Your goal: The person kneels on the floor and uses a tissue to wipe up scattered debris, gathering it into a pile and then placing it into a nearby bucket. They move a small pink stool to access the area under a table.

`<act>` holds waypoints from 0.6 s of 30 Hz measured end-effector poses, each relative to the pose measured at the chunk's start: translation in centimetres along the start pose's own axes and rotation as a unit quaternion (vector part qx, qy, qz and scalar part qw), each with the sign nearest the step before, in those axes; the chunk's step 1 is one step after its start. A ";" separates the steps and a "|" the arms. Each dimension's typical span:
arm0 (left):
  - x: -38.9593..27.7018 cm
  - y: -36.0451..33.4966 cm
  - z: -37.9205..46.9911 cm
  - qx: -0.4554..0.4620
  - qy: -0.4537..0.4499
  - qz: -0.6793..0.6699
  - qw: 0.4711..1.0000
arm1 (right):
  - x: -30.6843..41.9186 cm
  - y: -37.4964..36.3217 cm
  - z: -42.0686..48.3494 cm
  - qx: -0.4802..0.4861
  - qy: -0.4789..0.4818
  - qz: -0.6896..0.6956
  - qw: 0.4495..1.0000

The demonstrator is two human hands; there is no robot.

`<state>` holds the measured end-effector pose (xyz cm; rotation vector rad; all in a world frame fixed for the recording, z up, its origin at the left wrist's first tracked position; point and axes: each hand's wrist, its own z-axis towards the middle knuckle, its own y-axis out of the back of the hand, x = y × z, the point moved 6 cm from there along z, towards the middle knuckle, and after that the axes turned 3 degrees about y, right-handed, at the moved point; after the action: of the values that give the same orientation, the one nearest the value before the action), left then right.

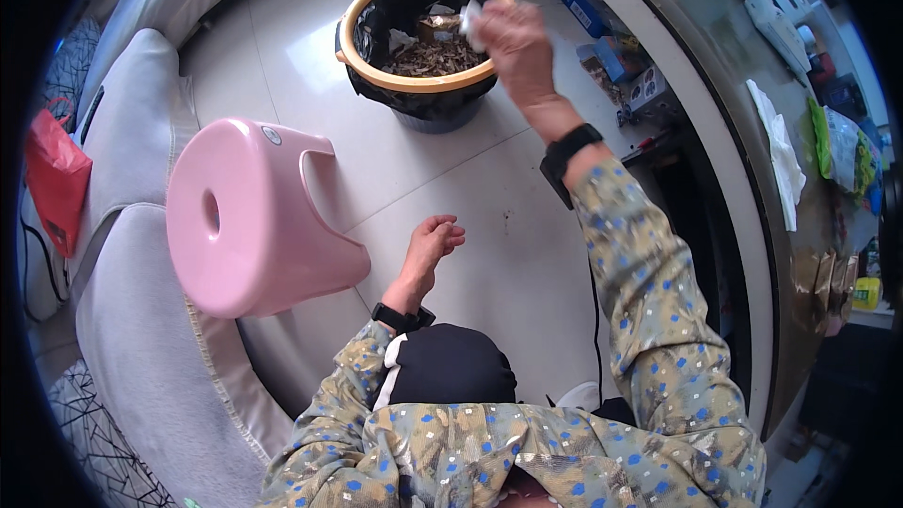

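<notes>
My right hand (pixel 516 46) is raised over the right rim of a trash bin (pixel 423 85) and grips a white crumpled tissue (pixel 471 25). A black plastic liner (pixel 381 95) hangs over the bin's outside, below its yellow ring. Brown dry scraps (pixel 441 60), crumpled tissue and a gold-coloured wrapper (pixel 441 21) lie inside. Nearer to me, my left hand (pixel 429 248) hovers above the tiled floor with loosely curled fingers and nothing visible in them. To its left a pink plastic stool (pixel 240 226) lies on its side, its round seat facing left.
A grey fabric sofa (pixel 148 310) runs along the left, with a red plastic bag (pixel 56 180) on it. On the right, a table (pixel 769 261) carries white tissue (pixel 779 155) and a green package (pixel 843 148). Boxes (pixel 652 95) sit beneath it, and a black cable (pixel 597 324) crosses the floor.
</notes>
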<state>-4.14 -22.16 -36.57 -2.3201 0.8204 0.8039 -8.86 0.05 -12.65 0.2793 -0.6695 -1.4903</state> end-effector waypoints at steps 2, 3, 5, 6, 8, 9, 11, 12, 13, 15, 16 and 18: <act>0.0 0.4 -0.3 -0.006 0.006 0.001 1.000 | -0.8 -0.6 -1.6 -0.006 -0.046 -0.040 0.998; 0.1 0.6 -0.3 -0.014 0.006 -0.003 1.000 | -1.2 -0.2 -2.2 -0.062 -0.044 -0.040 0.996; 0.3 0.7 -0.3 -0.023 0.012 -0.012 1.000 | -2.2 -1.2 -2.9 -0.045 -0.082 0.000 0.996; 0.6 0.9 -0.4 -0.039 0.033 0.000 0.999 | -2.8 -1.9 -3.1 0.002 -0.112 0.013 0.994; 0.2 0.4 -0.2 -0.011 0.004 -0.008 1.000 | -3.5 -2.1 -2.7 0.022 -0.141 0.020 0.989; 0.2 0.1 -0.2 -0.003 -0.002 -0.014 1.000 | -4.1 -1.7 -2.7 -0.028 -0.192 0.117 0.974; -0.4 -0.1 -0.1 -0.005 -0.023 -0.015 1.000 | -5.4 -1.2 -4.3 -0.086 -0.328 0.291 0.895; -0.9 -0.2 -0.1 -0.005 -0.040 -0.013 0.999 | -5.6 -1.2 -5.5 -0.072 -0.384 0.397 0.830; -1.4 -0.4 -0.2 -0.002 -0.055 -0.022 0.998 | -5.6 -1.4 -7.6 -0.071 -0.475 0.478 0.735; -2.6 -0.4 -0.6 0.001 -0.092 -0.033 0.995 | -3.7 -2.4 -11.6 -0.078 -0.557 0.643 0.520; -3.2 -0.6 -0.7 0.007 -0.096 -0.040 0.994 | -2.6 -2.5 -13.9 -0.075 -0.584 0.645 0.487; -4.4 -1.0 -1.0 0.027 -0.121 -0.067 0.990 | -0.6 -2.7 -17.7 -0.075 -0.605 0.655 0.447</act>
<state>-5.93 -20.56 -32.59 -2.1506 0.5668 0.9665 -0.98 -3.58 -28.32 -1.3900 -1.3493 0.1159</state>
